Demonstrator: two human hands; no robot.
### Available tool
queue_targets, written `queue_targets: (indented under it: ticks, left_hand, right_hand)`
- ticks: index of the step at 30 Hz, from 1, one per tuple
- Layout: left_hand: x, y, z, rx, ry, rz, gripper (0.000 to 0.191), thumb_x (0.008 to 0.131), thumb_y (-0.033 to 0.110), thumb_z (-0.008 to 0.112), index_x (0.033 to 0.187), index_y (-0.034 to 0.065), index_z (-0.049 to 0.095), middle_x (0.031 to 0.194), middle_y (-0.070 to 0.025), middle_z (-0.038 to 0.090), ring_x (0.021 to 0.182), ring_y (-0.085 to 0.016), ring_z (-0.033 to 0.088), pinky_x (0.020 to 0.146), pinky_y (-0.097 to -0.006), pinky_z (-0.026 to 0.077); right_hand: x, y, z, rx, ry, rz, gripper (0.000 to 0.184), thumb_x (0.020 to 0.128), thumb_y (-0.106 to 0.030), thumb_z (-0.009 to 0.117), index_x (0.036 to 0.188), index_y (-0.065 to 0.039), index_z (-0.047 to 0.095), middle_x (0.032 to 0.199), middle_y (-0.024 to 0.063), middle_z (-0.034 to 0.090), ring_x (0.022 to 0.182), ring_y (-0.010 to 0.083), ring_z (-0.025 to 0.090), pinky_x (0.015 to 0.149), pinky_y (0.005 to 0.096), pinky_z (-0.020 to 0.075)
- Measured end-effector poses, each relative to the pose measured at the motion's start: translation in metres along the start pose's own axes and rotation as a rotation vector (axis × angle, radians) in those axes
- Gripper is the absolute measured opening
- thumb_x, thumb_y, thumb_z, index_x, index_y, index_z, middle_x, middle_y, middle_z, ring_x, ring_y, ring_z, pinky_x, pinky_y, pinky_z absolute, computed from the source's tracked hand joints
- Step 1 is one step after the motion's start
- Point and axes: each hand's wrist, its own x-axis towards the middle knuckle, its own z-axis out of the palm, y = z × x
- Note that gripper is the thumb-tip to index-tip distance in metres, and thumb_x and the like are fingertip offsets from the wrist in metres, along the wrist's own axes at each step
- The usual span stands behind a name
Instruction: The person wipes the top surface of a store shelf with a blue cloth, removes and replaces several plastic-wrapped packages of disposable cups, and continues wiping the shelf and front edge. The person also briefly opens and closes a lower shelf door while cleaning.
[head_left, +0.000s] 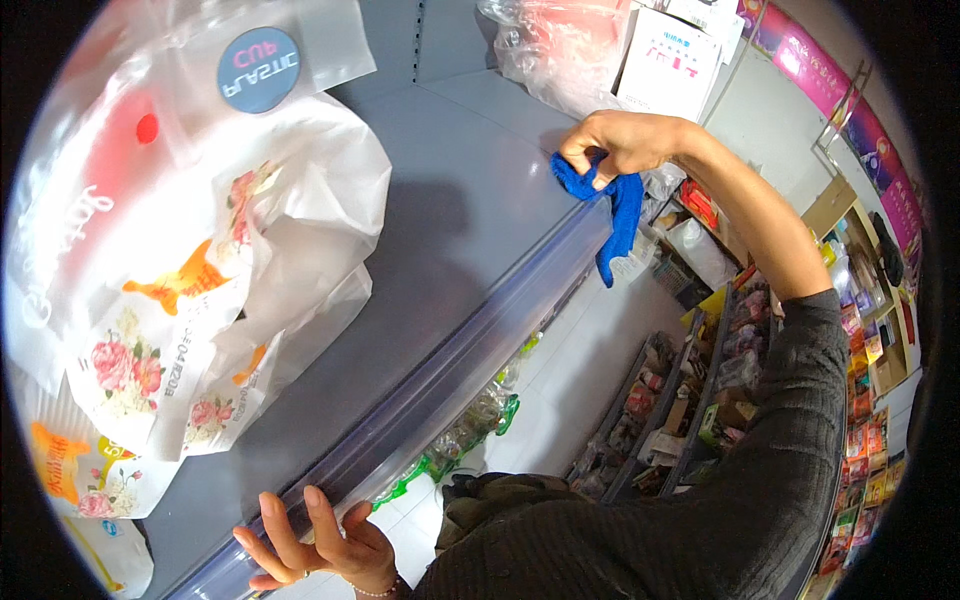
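My right hand (626, 142) is closed around a blue cloth (622, 217) at the far end of a grey metal shelf (450, 247). The cloth is bunched under the fingers, and its tail hangs over the shelf's front corner. A clear plastic strip (450, 360) runs along the front edge. Near the bottom of the view, my left hand (330, 544) rests on that strip with fingers spread, wearing a ring and a beaded bracelet. Left of the bare shelf surface, translucent white plastic packages (315, 165) with flower prints are piled up.
Clear plastic wrapping (525, 52) and a white box (667, 60) stand beyond my right hand. Green-trimmed packages (472, 427) show below the shelf edge. Across the tiled floor (577, 375) are low shelves (675, 420) of packaged goods. More colourful packs line the right side.
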Motion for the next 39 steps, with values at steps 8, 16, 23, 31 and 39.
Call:
queue_targets:
  ticks: [8, 16, 23, 31, 39]
  left_hand:
    - [-0.01, -0.011, 0.0, 0.05, -0.008, -0.004, 0.041, 0.103, 0.046, 0.036, 0.126, 0.02, 0.057, 0.144, -0.0112, 0.048, 0.141, -0.035, 0.032, 0.113, -0.0578, -0.005]
    - [-0.01, -0.015, 0.0, 0.087, -0.015, 0.005, 0.047, 0.103, 0.05, 0.03, 0.127, 0.0187, 0.056, 0.144, -0.0124, 0.047, 0.141, -0.035, 0.031, 0.115, -0.0555, -0.003]
    - [-0.01, -0.009, -0.005, 0.129, -0.022, -0.003, 0.047, 0.103, 0.051, 0.029, 0.126, 0.0199, 0.055, 0.145, -0.0132, 0.046, 0.141, -0.036, 0.03, 0.115, -0.0549, -0.003]
    - [-0.013, -0.014, -0.005, 0.167, -0.065, 0.015, 0.05, 0.102, 0.053, 0.028, 0.129, 0.0186, 0.052, 0.146, -0.0138, 0.043, 0.143, -0.036, 0.027, 0.114, -0.0574, -0.003]
    - [-0.016, -0.017, -0.004, 0.168, -0.081, 0.001, 0.051, 0.102, 0.053, 0.028, 0.13, 0.0174, 0.052, 0.147, -0.0147, 0.043, 0.143, -0.037, 0.025, 0.114, -0.0587, -0.002]
  right_hand:
    - [-0.002, -0.004, 0.003, -0.01, 0.024, -0.012, 0.027, 0.065, 0.005, 0.074, 0.073, -0.001, 0.048, 0.067, 0.0036, 0.049, 0.069, 0.014, 0.047, 0.064, 0.0339, 0.0413]
    - [0.038, -0.043, 0.022, 0.077, 0.128, -0.383, 0.031, 0.067, -0.002, 0.077, 0.076, 0.001, 0.047, 0.07, 0.0079, 0.048, 0.07, 0.0201, 0.048, 0.068, 0.0377, 0.0398]
    - [0.016, 0.004, 0.004, 0.183, 0.092, -0.11, 0.028, 0.077, -0.006, 0.076, 0.076, -0.002, 0.048, 0.073, -0.0015, 0.048, 0.074, 0.0108, 0.044, 0.068, 0.031, 0.0398]
    - [0.186, 0.031, -0.048, -0.324, 0.401, -0.053, 0.028, 0.082, -0.023, 0.075, 0.087, -0.005, 0.055, 0.077, 0.0081, 0.061, 0.077, 0.024, 0.059, 0.071, 0.0399, 0.0445]
    - [0.158, 0.033, -0.003, 0.09, 0.324, -0.062, 0.076, 0.097, -0.06, 0.039, 0.153, -0.011, 0.024, 0.154, 0.0185, 0.024, 0.147, 0.0333, 0.015, 0.119, 0.0449, 0.0156]
